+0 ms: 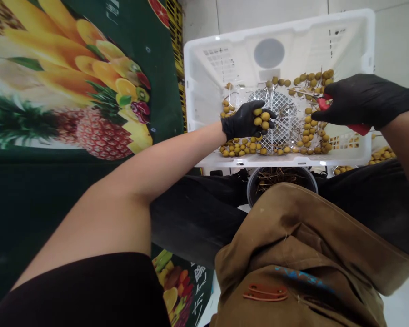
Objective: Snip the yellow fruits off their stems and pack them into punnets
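Note:
In a black glove, my left hand (248,120) cups a small bunch of longans (261,119), palm up, inside the white plastic crate (279,32). My right hand (357,102), gloved in black too, grips red-handled scissors (322,101) over the crate's right side. Their metal blades point left towards longans on stems (313,81); whether they touch these I cannot tell. More longans (240,147) lie along the near side and in both ends of the crate, around clear plastic packaging (259,93) on its latticed floor.
Below the crate's near edge stands a round bucket (249,188) with cut twigs. More longans (381,156) sit to its right. A green sheet with printed fruit (163,113) covers the left side, beside yellow crates (177,36). A brown apron (293,240) covers my lap.

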`<state>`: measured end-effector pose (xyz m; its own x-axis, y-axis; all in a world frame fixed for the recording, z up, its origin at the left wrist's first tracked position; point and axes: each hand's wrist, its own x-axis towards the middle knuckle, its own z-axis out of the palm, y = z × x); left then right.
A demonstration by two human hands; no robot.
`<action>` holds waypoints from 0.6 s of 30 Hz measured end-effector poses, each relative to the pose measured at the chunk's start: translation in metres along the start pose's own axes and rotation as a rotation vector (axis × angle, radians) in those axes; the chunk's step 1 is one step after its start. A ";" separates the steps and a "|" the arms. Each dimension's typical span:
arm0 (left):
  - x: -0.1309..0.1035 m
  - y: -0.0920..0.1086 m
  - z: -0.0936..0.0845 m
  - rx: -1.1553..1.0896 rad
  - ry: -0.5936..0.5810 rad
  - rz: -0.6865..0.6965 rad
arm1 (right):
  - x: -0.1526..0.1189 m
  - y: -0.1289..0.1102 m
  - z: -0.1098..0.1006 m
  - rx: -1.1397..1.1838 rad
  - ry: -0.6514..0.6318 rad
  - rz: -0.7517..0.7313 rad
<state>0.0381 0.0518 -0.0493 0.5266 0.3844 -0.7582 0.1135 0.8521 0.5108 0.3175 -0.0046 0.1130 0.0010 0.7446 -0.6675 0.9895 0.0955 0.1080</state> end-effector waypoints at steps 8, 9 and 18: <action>0.021 0.005 0.060 0.006 -0.043 -0.025 | 0.009 0.021 0.013 0.047 0.058 -0.007; 0.023 0.005 0.066 0.019 -0.043 -0.026 | 0.009 0.023 0.014 0.062 0.069 -0.011; 0.020 0.013 0.048 -0.023 0.036 -0.080 | 0.003 0.035 0.010 0.080 0.033 0.040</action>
<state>0.0908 0.0533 -0.0385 0.4863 0.3270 -0.8103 0.1342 0.8884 0.4390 0.3532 -0.0055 0.1078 0.0375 0.7686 -0.6386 0.9972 0.0127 0.0738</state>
